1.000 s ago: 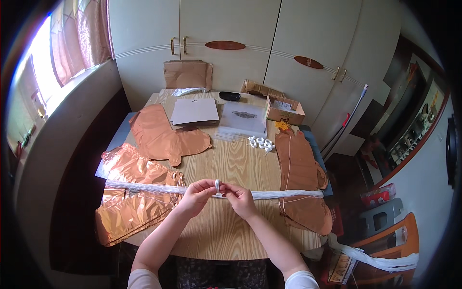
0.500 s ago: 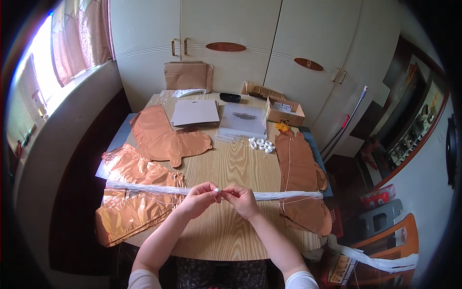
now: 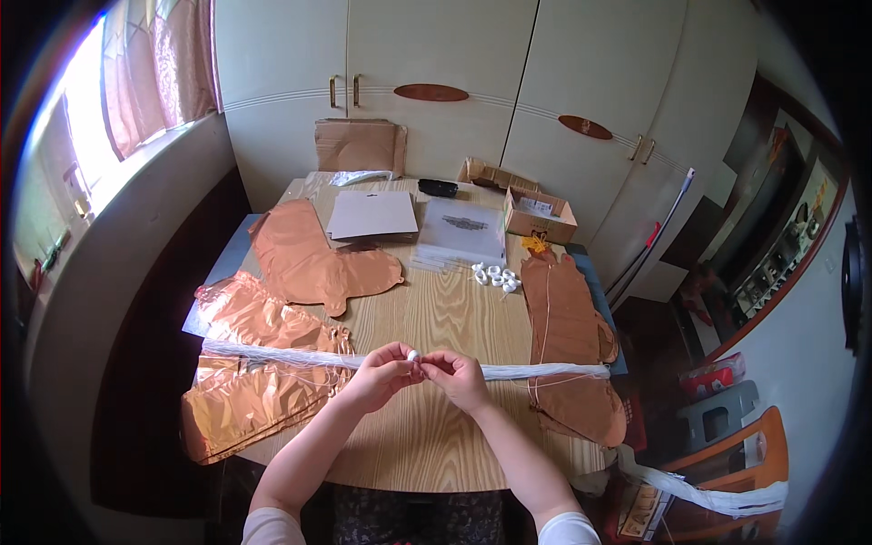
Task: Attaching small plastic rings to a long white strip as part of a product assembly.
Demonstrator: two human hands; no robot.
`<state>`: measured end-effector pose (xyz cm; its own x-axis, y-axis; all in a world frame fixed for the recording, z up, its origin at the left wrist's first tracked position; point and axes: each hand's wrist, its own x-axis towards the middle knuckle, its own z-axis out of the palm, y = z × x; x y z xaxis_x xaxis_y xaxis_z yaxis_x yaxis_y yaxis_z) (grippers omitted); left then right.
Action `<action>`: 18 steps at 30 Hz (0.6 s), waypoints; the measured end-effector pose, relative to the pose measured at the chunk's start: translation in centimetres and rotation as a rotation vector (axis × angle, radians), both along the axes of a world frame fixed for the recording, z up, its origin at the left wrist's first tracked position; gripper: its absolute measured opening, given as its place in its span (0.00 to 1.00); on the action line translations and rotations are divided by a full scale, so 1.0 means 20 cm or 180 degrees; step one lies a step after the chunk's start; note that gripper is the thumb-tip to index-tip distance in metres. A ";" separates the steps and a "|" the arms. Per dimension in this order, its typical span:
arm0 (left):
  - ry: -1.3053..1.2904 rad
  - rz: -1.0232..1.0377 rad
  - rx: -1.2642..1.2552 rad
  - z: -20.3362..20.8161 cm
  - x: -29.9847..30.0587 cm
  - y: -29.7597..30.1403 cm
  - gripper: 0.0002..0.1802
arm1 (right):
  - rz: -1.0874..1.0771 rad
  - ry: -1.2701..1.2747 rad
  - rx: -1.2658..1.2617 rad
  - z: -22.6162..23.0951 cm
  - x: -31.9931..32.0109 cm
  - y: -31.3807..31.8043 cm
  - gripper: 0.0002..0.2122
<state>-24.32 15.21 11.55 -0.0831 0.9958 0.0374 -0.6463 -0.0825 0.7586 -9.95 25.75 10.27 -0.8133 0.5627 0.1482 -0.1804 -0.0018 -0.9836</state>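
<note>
My left hand [image 3: 383, 376] pinches a small white coil [image 3: 414, 355] above the near middle of the table. My right hand [image 3: 456, 376] meets it there, thumb and fingers pressed together against the coil's lower right side. Whatever lies between those right fingertips is too small to make out. Behind both hands a long bundle of white strings [image 3: 545, 371] stretches across the table, its middle hidden by them. Several similar white coils [image 3: 495, 275] lie in a cluster farther back, right of the middle.
Flat copper foil balloons [image 3: 295, 259] cover the table's left side, with another stack [image 3: 568, 313] on the right. Toward the back are a grey-white card stack [image 3: 371, 214], clear plastic bags [image 3: 460, 234], a black object [image 3: 438, 188] and an open cardboard box [image 3: 540, 218].
The white coil has turned slightly between my fingertips and shows more of its side. Both hands stay close together in nearly the same place; the view has shifted a little.
</note>
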 end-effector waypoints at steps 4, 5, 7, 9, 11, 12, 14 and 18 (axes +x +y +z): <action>0.0072 0.0168 -0.0033 0.01 -0.01 0.00 0.10 | -0.0157 -0.0245 0.0263 0.01 0.00 -0.02 0.06; 0.0104 0.0155 -0.0012 -0.01 -0.01 0.00 0.10 | -0.0158 -0.0258 0.0253 0.00 0.00 -0.02 0.06; 0.0162 0.0136 0.0005 -0.02 -0.01 0.01 0.10 | -0.0188 -0.0294 0.0235 -0.01 0.00 0.00 0.06; 0.0227 0.0166 -0.0005 0.00 0.00 0.01 0.10 | -0.0164 -0.0181 0.0215 0.00 0.00 -0.01 0.06; 0.0310 0.0261 -0.0071 0.01 0.00 0.00 0.10 | -0.0164 -0.0039 0.0199 0.02 -0.01 -0.02 0.07; 0.0350 0.0306 -0.0105 0.02 0.00 0.00 0.11 | -0.0184 0.0044 0.0194 0.04 -0.01 -0.04 0.07; 0.0409 0.0271 -0.0067 0.01 0.01 0.01 0.11 | -0.0257 0.0064 0.0230 0.03 -0.02 -0.05 0.08; 0.0496 0.0227 -0.0029 -0.01 0.02 0.02 0.13 | -0.0460 -0.0046 0.0275 -0.04 -0.03 -0.01 0.07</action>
<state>-24.02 15.57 11.35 -0.1475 0.9880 0.0464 -0.5136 -0.1166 0.8501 -10.50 25.51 9.43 -0.7272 0.6596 0.1900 -0.1585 0.1079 -0.9814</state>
